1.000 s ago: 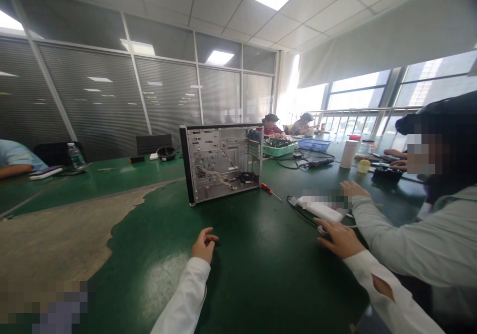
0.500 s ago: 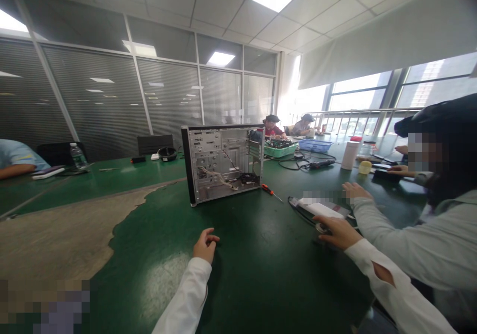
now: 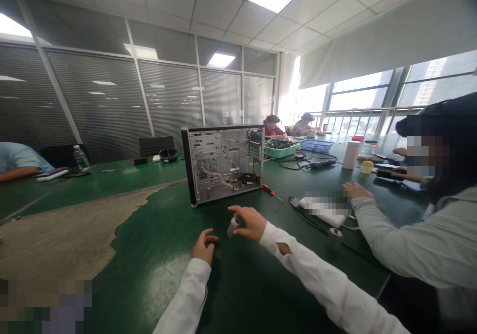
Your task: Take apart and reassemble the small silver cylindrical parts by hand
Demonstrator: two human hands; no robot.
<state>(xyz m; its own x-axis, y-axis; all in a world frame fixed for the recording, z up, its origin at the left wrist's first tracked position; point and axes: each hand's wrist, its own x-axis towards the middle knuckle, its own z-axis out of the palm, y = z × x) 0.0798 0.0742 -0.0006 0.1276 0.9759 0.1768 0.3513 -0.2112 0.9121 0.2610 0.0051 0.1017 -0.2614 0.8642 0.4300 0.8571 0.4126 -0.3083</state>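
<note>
My right hand [image 3: 251, 223] is in front of the computer case, with its thumb and fingers around a small grey cylindrical container [image 3: 233, 226] with a dark centre on top. To its left, my left hand [image 3: 204, 246] hovers low over the green table, fingers loosely bent and apart, with nothing in it. Behind both hands an open computer case [image 3: 227, 162] stands upright, its bare metal inside and loose cables facing me. A screwdriver [image 3: 272, 193] with an orange and black handle lies by the case's right corner.
A second grey cylinder [image 3: 335, 235] stands on the right, near a white power strip [image 3: 324, 211] and a co-worker's hand [image 3: 357, 191]. Farther back are a green basket [image 3: 281, 150] of parts, a blue basket [image 3: 316, 146] and a pale bottle [image 3: 351, 155]. Bare patches mark the table's left.
My right hand has moved left from beside the power strip to in front of the case, bringing a grey cylinder with it. My left hand has barely moved.
</note>
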